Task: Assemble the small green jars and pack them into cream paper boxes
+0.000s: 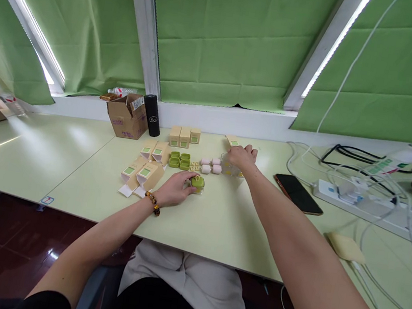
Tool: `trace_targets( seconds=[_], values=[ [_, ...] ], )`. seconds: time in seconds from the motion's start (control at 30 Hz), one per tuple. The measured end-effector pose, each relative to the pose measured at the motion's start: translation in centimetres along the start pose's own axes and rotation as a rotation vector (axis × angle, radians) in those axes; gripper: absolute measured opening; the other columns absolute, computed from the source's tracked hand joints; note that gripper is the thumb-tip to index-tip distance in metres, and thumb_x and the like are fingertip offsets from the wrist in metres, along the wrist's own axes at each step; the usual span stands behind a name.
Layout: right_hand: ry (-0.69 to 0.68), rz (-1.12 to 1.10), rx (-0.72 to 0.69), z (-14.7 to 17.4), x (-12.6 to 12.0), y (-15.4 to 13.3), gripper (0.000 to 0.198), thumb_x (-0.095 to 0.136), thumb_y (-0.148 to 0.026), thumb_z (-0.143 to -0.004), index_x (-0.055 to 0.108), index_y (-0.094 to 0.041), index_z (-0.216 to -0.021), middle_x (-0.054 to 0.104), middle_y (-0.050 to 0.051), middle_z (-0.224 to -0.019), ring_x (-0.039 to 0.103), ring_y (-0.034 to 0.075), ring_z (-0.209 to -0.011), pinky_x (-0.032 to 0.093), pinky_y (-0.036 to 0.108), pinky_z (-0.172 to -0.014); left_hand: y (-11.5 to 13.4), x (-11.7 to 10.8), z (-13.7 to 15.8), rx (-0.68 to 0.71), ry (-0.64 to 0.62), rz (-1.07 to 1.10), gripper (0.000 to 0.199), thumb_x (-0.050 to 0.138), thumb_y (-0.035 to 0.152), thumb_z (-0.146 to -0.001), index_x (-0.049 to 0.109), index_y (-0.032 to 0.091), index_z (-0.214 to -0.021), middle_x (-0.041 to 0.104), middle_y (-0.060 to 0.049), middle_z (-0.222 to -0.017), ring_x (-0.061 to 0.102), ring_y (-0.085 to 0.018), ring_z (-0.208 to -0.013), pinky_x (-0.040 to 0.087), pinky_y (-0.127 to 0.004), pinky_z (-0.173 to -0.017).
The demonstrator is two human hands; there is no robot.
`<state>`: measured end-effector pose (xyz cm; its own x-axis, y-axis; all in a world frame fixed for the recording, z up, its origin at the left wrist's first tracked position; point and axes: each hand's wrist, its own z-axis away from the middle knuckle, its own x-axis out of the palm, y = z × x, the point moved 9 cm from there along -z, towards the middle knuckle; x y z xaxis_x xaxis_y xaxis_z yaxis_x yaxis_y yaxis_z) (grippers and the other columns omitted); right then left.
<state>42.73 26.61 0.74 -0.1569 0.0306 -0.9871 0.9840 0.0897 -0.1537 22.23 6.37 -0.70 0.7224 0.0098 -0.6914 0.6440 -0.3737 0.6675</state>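
My left hand (175, 189), with a beaded bracelet on its wrist, has its fingers closed round a small clear jar with a green lid (198, 181), resting on the table. My right hand (242, 157) reaches farther out, its fingers curled over several small clear containers (229, 166). A cream carton piece with a green label (233, 141) shows at its fingertips; whether they grip it is hidden. Between the hands sit several pale pink pieces (211, 166). Small yellowish pieces (194, 166) and green square pieces (180, 160) lie to their left.
Opened cream cartons (150, 174) lie left of my left hand, and closed small boxes (185, 137) stand behind. Farther back are a cardboard box (126, 118) and a black bottle (152, 115). On the right lie a phone (298, 193), a power strip (360, 208) and loose cables.
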Motion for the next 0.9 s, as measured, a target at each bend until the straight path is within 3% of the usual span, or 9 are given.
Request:
trace_targets(
  seconds=[0.13, 0.27, 0.4, 0.57, 0.73, 0.9],
  values=[
    [0.103, -0.018, -0.035, -0.1, -1.1, 0.1, 0.031, 0.048, -0.022, -0.101, 0.074, -0.019, -0.118, 0.067, 0.017, -0.137, 0.048, 0.038, -0.132, 0.033, 0.051, -0.106, 0.0, 0.3, 0.0, 0.003, -0.014, 0.005, 0.044, 0.072, 0.027, -0.094, 0.069, 0.022, -0.138, 0.073, -0.01, -0.142, 0.068, -0.029, -0.131, 0.053, -0.047, -0.118],
    [0.359, -0.177, -0.073, 1.8, -4.1, -0.3, 0.041, 0.036, -0.016, -0.103, 0.075, -0.017, -0.116, 0.065, 0.018, -0.147, 0.055, 0.035, -0.127, 0.035, 0.05, -0.105, -0.1, 0.4, -0.1, 0.005, -0.017, -0.001, 0.045, 0.073, 0.029, -0.094, 0.069, 0.022, -0.138, 0.072, -0.01, -0.143, 0.068, -0.029, -0.131, 0.053, -0.046, -0.118],
    [0.608, -0.4, -0.167, 6.5, -6.4, -2.0, 0.044, 0.033, -0.02, -0.105, 0.072, -0.02, -0.125, 0.065, 0.014, -0.152, 0.058, 0.033, -0.127, 0.038, 0.049, -0.106, 0.0, 0.3, 0.0, 0.003, -0.029, -0.009, 0.048, 0.074, 0.029, -0.092, 0.068, 0.022, -0.139, 0.072, -0.01, -0.143, 0.068, -0.03, -0.132, 0.052, -0.046, -0.118],
    [0.759, -0.522, -0.35, 14.6, -7.0, -5.2, 0.046, 0.031, -0.028, -0.11, 0.069, -0.023, -0.136, 0.068, 0.012, -0.148, 0.062, 0.03, -0.128, 0.043, 0.049, -0.108, 0.5, -0.9, 0.2, 0.023, 0.047, 0.02, 0.054, 0.077, 0.037, -0.091, 0.064, 0.021, -0.141, 0.07, -0.013, -0.145, 0.063, -0.033, -0.137, 0.046, -0.053, -0.123],
    [0.818, -0.504, -0.682, 21.2, -6.0, -8.7, 0.05, 0.037, -0.021, -0.108, 0.061, -0.023, -0.151, 0.07, 0.015, -0.146, 0.067, 0.034, -0.124, 0.052, 0.053, -0.102, 0.4, -3.2, -0.1, 0.086, 0.223, 0.422, 0.06, 0.059, 0.06, -0.103, 0.052, 0.02, -0.147, 0.07, -0.018, -0.142, 0.066, -0.029, -0.134, 0.052, -0.05, -0.116],
    [0.865, -0.369, -0.885, 24.3, -4.2, -11.4, 0.054, 0.045, -0.015, -0.104, 0.058, -0.026, -0.155, 0.073, 0.012, -0.142, 0.07, 0.034, -0.121, 0.057, 0.054, -0.097, -0.1, -4.2, -0.8, 0.157, 0.317, 0.688, 0.074, 0.055, 0.076, -0.099, 0.045, 0.023, -0.15, 0.067, -0.017, -0.144, 0.067, -0.029, -0.135, 0.056, -0.046, -0.112]
  ],
)
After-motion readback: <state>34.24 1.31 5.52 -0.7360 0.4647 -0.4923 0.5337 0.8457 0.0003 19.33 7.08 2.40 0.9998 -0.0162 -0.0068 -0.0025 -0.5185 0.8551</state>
